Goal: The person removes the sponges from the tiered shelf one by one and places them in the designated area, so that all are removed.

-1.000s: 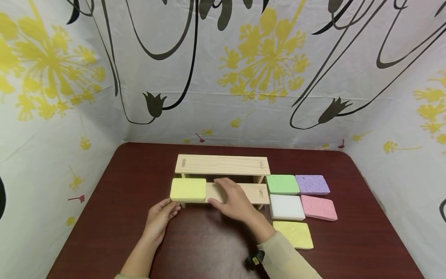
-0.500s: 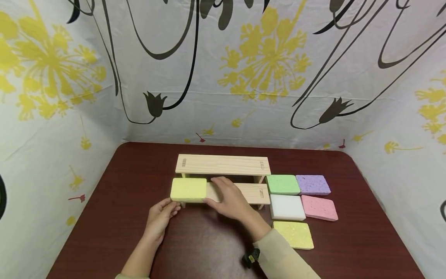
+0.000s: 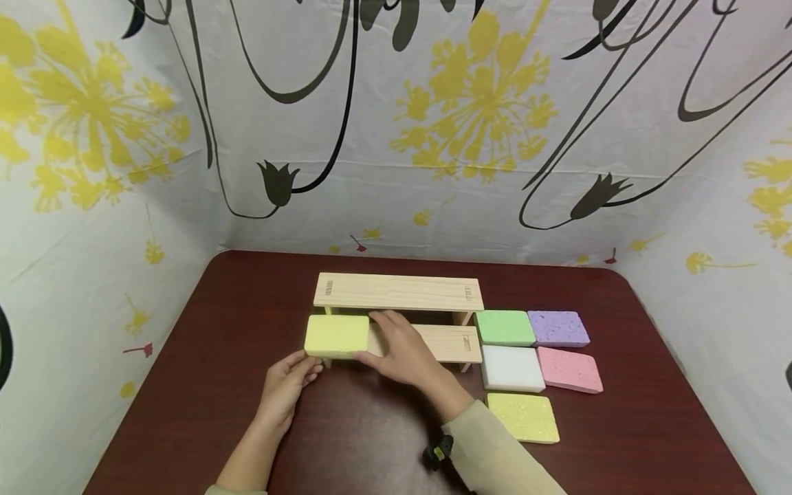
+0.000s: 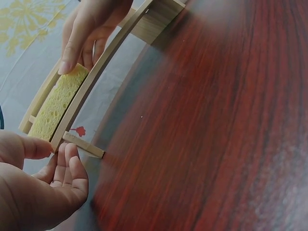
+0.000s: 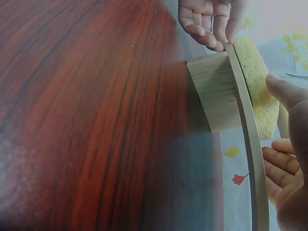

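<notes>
A yellow sponge (image 3: 337,335) lies at the left end of the lower wooden step (image 3: 454,342) of a two-level stand. My left hand (image 3: 284,385) pinches the step's front left corner, thumb beside the sponge and fingers underneath. The left wrist view shows this left hand (image 4: 43,178) close up. My right hand (image 3: 402,350) holds the sponge's right end, its thumb at the front edge and its fingers reaching toward the back corner. In the right wrist view, the right thumb (image 5: 286,91) touches the sponge's porous front side.
Right of the stand lie a green sponge (image 3: 505,328), a purple sponge (image 3: 559,328), a white sponge (image 3: 513,368), a pink sponge (image 3: 569,369) and a second yellow sponge (image 3: 522,417). Behind is the upper wooden step (image 3: 398,292). Patterned cloth (image 3: 396,192) surrounds the dark red table (image 3: 260,295).
My right hand has slid left along the lower step until its thumb and fingers meet the yellow sponge's right end. The left hand keeps its place at the corner.
</notes>
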